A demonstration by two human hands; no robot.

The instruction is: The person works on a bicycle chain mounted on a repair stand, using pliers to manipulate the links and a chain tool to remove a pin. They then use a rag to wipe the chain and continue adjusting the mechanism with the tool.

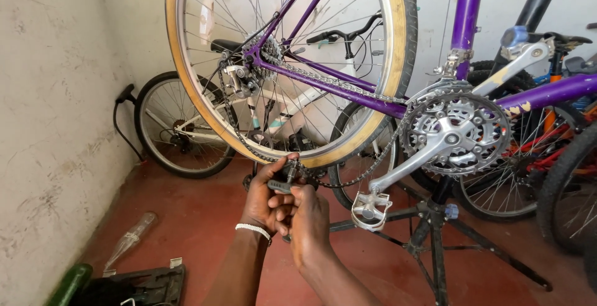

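A purple bicycle (pixel 348 88) hangs raised on a black repair stand (pixel 435 231), its rear wheel (pixel 398 45) at the upper middle and its silver crankset (pixel 457 133) to the right. The chain (pixel 367 164) sags in a loop under the wheel. My left hand (pixel 264 197), with a white bead bracelet, and my right hand (pixel 308 219) are pressed together at the low point of the chain. Both grip a small dark chain tool (pixel 281 185) clamped on the chain. A silver pedal (pixel 371 209) hangs just right of my hands.
A white bicycle (pixel 186 132) leans at the back wall behind the wheel. More bicycles (pixel 559 169) crowd the right side. A floor pump (pixel 124 116) stands by the left wall. A clear bottle (pixel 132 239), a green bottle (pixel 69 284) and a black tool case (pixel 149 284) lie on the red floor.
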